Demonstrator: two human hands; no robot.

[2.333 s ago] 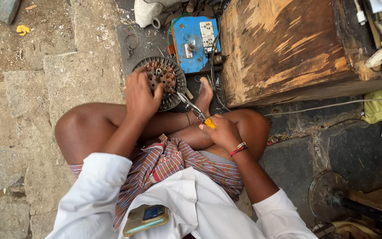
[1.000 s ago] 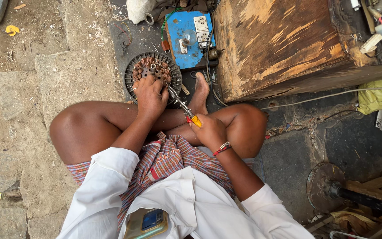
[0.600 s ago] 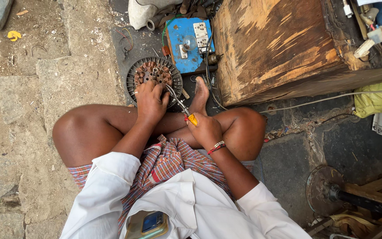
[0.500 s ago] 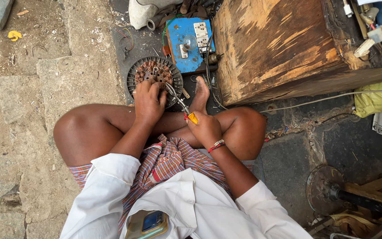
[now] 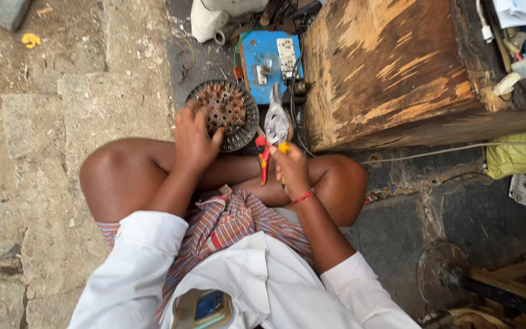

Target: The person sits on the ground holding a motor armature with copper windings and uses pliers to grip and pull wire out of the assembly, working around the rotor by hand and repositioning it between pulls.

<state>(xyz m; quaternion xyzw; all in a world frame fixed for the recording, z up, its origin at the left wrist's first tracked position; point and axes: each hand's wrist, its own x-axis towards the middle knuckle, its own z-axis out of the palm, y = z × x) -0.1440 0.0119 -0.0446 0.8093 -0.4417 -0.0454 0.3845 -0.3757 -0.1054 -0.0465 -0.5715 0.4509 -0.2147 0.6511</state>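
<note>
I sit cross-legged on a stone floor. My left hand (image 5: 193, 139) grips the near edge of a round, rusty motor stator (image 5: 226, 113) with a perforated centre and copper windings. It rests on the ground in front of my legs. My right hand (image 5: 290, 167) holds pliers (image 5: 273, 134) by their red and yellow handles. The metal jaws point up, away from me, just right of the stator and apart from it.
A blue switch board with a white socket (image 5: 269, 58) lies beyond the stator. A large worn wooden box (image 5: 397, 67) stands to the right. A white sack (image 5: 214, 18) sits at the top. A fan base (image 5: 442, 280) and a green cloth (image 5: 522, 155) lie at the right.
My right hand has lifted the pliers off the stator and turned them upright. The view has shifted slightly. My left hand stays on the stator's edge.
</note>
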